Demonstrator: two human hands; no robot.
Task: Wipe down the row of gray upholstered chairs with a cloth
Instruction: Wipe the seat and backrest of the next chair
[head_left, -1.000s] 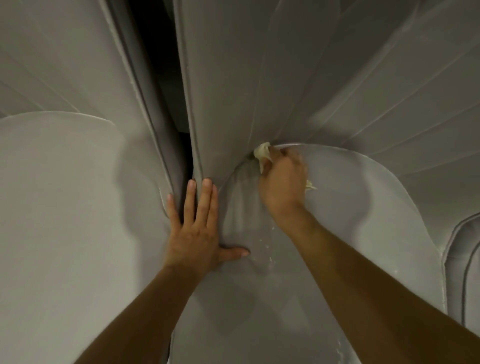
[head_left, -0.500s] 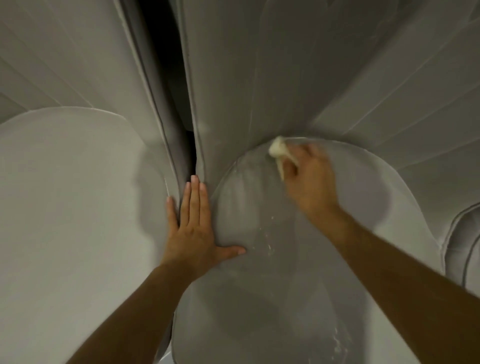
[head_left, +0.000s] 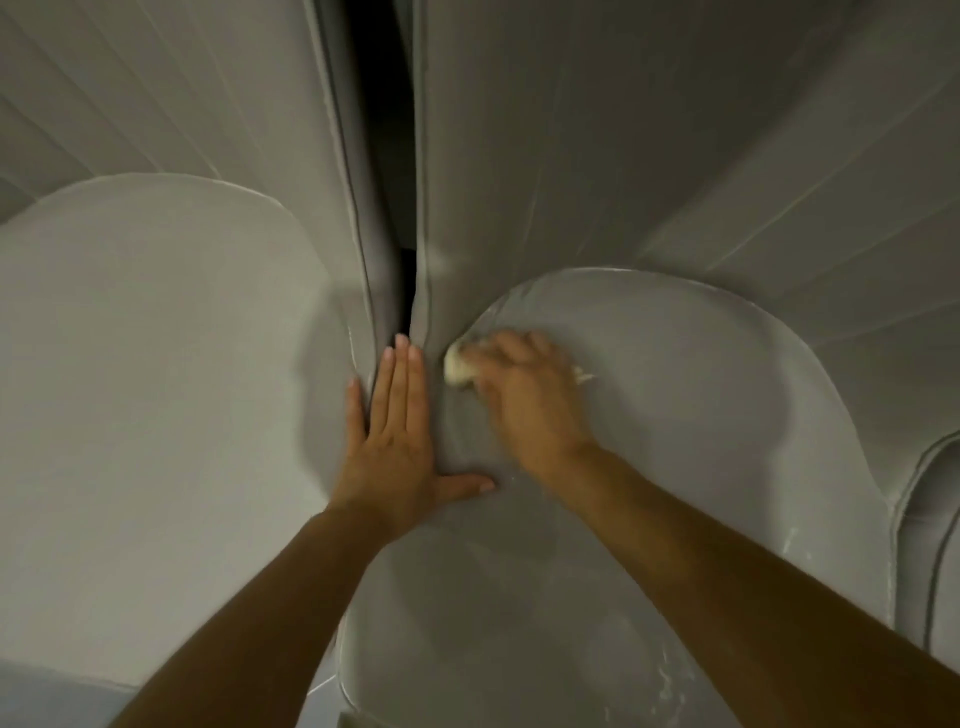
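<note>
My right hand (head_left: 530, 395) grips a bunched pale cloth (head_left: 460, 366), pressing it on the far left part of the right gray chair seat (head_left: 675, 415). My left hand (head_left: 400, 441) lies flat, fingers straight, at that seat's left edge beside the left chair seat (head_left: 156, 364).
</note>
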